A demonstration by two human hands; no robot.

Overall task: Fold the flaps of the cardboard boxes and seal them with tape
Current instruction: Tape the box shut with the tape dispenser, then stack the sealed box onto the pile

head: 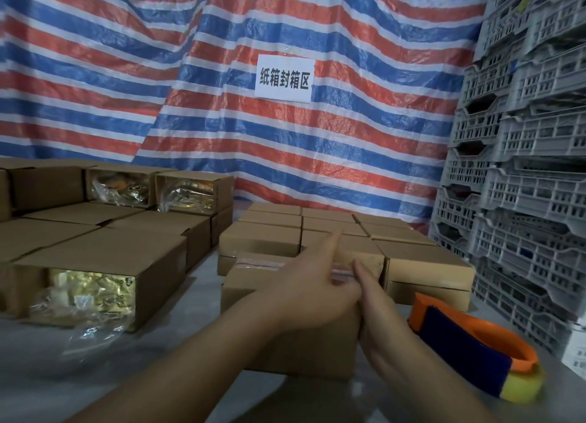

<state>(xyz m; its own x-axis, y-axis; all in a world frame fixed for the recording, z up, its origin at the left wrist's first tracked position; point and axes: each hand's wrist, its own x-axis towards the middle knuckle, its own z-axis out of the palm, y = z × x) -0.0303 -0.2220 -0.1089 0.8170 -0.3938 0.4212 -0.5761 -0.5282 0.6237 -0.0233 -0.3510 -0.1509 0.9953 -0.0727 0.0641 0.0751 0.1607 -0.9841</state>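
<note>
Behind everything, a red, white and blue striped tarp (pixel 222 73) closes off the back, with a white paper sign (pixel 284 77) fixed on it. At the right edge a tall stack of grey plastic crates (pixel 520 156) walls that side. The grey tabletop (pixel 177 353) carries open cardboard boxes (pixel 104 264) on the left, their ends showing gold foil packs in clear plastic. A block of closed boxes (pixel 317 229) sits at centre back; a bare lane of tabletop runs between the two groups.

Nearest, one cardboard box (pixel 301 353) stands just in front of the closed block, a strip of clear tape (pixel 260 265) across its top. The left hand (pixel 310 291) lies flat on the top, fingers straight, pressing. The right hand (pixel 377 308) presses flat against the box's right edge, fingers straight. An orange tape dispenser (pixel 469 343) lies just right of the box, near the crates.
</note>
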